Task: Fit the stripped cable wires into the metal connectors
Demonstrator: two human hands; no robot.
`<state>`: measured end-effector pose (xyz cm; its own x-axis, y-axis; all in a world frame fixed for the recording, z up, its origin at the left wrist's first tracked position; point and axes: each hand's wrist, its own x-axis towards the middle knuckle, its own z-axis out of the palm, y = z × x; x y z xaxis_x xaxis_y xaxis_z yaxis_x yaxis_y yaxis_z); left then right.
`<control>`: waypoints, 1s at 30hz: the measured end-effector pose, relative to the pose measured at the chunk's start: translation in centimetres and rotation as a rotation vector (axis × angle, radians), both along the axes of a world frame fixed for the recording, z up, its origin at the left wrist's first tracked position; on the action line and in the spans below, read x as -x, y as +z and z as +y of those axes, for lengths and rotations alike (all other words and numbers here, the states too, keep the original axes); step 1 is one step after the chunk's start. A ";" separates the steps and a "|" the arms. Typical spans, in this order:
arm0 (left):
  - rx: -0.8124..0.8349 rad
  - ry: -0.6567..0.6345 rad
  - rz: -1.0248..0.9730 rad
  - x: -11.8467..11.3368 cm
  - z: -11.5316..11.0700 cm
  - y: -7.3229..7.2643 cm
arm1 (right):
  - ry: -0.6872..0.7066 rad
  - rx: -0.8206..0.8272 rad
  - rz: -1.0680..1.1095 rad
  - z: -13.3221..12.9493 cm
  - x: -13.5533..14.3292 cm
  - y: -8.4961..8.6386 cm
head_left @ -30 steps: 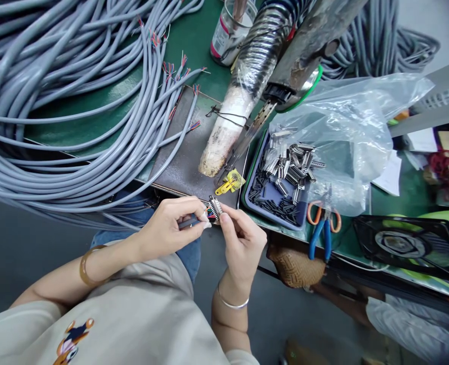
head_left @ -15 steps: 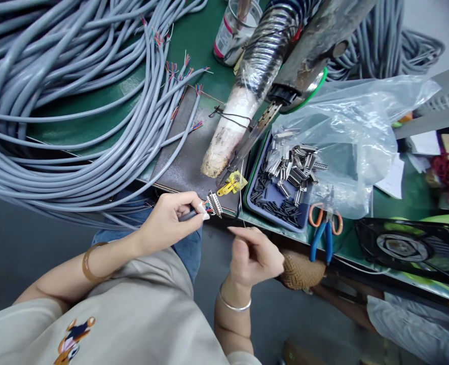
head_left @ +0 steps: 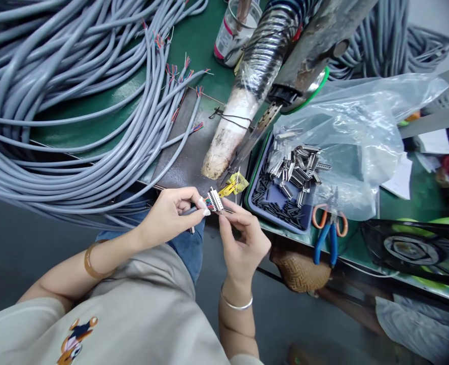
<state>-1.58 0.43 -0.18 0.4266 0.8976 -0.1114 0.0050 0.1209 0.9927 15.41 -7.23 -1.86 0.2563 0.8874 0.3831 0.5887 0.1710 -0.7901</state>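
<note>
Left hand (head_left: 173, 214) pinches grey cable (head_left: 189, 209) behind connector (head_left: 215, 201), near bench (head_left: 190, 45) edge, presumably steadying its wired side; right hand (head_left: 245, 241), fingertips narrowed, meets connector's edge, grip unclear.

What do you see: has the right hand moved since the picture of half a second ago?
Yes. Against the blue tray, the right hand has moved toward the left of the picture and a little up, and is now at the metal plug.
</note>
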 end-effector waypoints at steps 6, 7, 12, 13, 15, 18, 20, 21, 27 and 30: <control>-0.188 0.037 0.098 0.0 -0.3 -0.3 | -0.040 0.025 0.187 0.9 0.7 -0.2; -0.250 0.058 0.114 -0.1 -0.4 -0.4 | -0.046 0.024 0.198 0.9 0.8 -0.1; -0.480 0.150 0.179 -0.6 -0.2 -0.6 | -0.052 0.032 0.219 1.3 1.0 0.1; -0.508 0.163 0.190 -0.8 -0.1 -0.5 | -0.049 0.032 0.223 1.5 1.0 0.2; -0.562 0.189 0.213 -1.0 0.0 -0.4 | -0.047 0.034 0.227 1.8 1.0 0.4; -0.630 0.223 0.258 -1.2 0.4 -0.2 | -0.040 0.051 0.210 2.3 0.7 0.7; -0.658 0.227 0.299 -1.3 0.6 0.1 | -0.028 0.068 0.197 2.6 0.5 0.8; -0.670 0.223 0.319 -1.3 0.8 0.2 | -0.020 0.071 0.196 2.7 0.4 0.9; -0.699 0.195 0.390 -1.4 1.3 0.9 | 0.000 0.058 0.165 3.3 -0.1 1.3; -0.708 0.202 0.411 -1.4 1.4 1.0 | 0.003 0.062 0.142 3.5 -0.2 1.4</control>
